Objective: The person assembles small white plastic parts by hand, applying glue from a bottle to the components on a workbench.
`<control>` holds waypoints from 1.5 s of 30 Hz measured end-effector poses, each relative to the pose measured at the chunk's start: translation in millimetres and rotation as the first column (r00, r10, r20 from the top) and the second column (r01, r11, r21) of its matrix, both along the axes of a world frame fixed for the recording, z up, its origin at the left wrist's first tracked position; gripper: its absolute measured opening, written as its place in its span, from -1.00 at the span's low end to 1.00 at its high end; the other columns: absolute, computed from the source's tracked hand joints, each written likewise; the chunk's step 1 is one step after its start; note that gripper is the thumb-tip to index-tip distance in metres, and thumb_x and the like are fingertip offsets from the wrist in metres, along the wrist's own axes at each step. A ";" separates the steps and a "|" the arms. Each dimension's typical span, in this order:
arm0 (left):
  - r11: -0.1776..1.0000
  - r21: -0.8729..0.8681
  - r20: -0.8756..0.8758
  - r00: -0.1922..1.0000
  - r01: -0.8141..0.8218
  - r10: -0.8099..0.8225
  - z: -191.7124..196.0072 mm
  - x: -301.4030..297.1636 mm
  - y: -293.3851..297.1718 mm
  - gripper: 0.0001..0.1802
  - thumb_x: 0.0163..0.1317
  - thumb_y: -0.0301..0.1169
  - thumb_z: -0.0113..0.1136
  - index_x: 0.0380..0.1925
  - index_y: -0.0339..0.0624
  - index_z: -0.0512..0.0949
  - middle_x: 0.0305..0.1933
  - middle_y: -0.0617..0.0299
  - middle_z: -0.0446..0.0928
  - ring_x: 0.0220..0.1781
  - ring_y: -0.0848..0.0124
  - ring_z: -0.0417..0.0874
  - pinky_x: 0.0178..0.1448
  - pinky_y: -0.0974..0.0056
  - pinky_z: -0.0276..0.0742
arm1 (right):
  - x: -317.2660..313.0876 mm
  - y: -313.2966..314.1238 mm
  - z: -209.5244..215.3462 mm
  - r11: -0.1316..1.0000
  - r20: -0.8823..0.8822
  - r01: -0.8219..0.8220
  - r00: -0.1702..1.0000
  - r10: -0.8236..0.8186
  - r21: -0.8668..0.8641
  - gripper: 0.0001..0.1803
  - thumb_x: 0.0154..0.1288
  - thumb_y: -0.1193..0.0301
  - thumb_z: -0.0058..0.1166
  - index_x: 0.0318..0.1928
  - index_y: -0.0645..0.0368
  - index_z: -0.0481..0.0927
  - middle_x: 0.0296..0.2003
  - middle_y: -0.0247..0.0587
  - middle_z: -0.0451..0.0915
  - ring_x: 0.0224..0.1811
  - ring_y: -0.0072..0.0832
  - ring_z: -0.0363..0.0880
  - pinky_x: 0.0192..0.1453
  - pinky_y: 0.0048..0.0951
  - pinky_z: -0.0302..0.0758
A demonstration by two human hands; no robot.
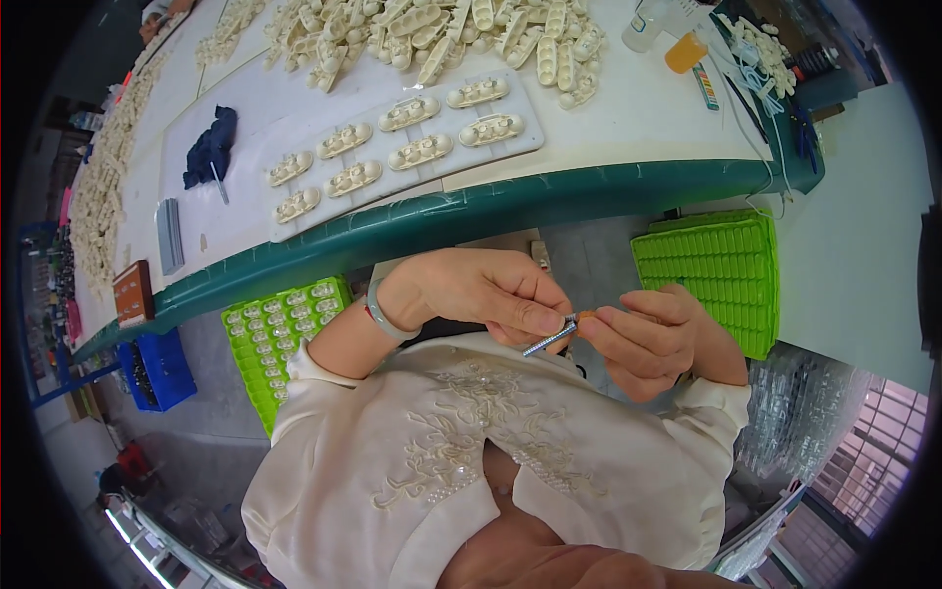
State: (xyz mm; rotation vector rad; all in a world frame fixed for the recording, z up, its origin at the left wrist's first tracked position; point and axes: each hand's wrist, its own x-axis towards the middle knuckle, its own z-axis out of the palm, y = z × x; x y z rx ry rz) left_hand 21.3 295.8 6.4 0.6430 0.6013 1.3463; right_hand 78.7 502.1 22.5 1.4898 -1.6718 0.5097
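Metal strip [549,341] sits just this side of the green table edge [442,211], pinched by the left hand [481,290]; right hand [643,344] fingers curl around an orange bit [586,316]. Slack pinch could drop either, tbh.

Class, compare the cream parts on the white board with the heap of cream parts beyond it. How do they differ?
The board parts stand apart in two rows of four; the heap is a jumble of overlapping pieces.
The board parts number eight; the heap holds far more.
The board parts lie lengthwise in similar directions; those in the heap point every way.
Both share a cream colour and long, rounded shape.
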 end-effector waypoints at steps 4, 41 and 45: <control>1.000 0.008 0.011 1.000 0.030 -0.030 -0.9 0.4 1.0 -0.69 0.32 -0.25 -0.08 -0.35 -0.31 0.47 -0.65 0.51 0.13 -0.62 0.68 0.04 -0.56 0.53 -0.02 | -0.8 0.9 4.0 0.999 -0.026 -0.024 0.999 0.025 0.032 -0.87 0.00 0.46 -0.03 -0.56 0.04 0.29 -0.39 -0.21 0.61 -0.32 -0.47 0.52 -0.34 -0.49 0.36; 0.993 0.118 -0.271 0.961 -0.031 0.062 -11.6 -10.4 11.9 -0.71 0.27 -0.32 -0.02 -0.44 -0.37 0.49 -0.43 0.24 0.44 -0.33 0.45 0.34 -0.24 0.40 0.27 | 16.7 22.9 -4.3 0.989 0.624 0.039 0.779 0.061 -0.146 -0.68 -0.13 0.67 0.17 -0.49 0.12 0.27 -0.28 0.03 0.58 -0.37 -0.31 0.52 -0.35 -0.37 0.45; 0.982 0.117 -0.477 0.860 -0.146 0.185 5.7 -10.5 18.1 -0.75 0.27 -0.34 -0.01 -0.42 -0.33 0.49 -0.42 0.24 0.44 -0.33 0.44 0.37 -0.22 0.41 0.28 | 25.6 15.0 -19.1 0.894 0.736 0.203 0.652 0.182 -0.400 -0.65 -0.09 0.67 0.18 -0.49 0.09 0.23 -0.26 -0.01 0.58 -0.40 -0.32 0.51 -0.31 -0.36 0.43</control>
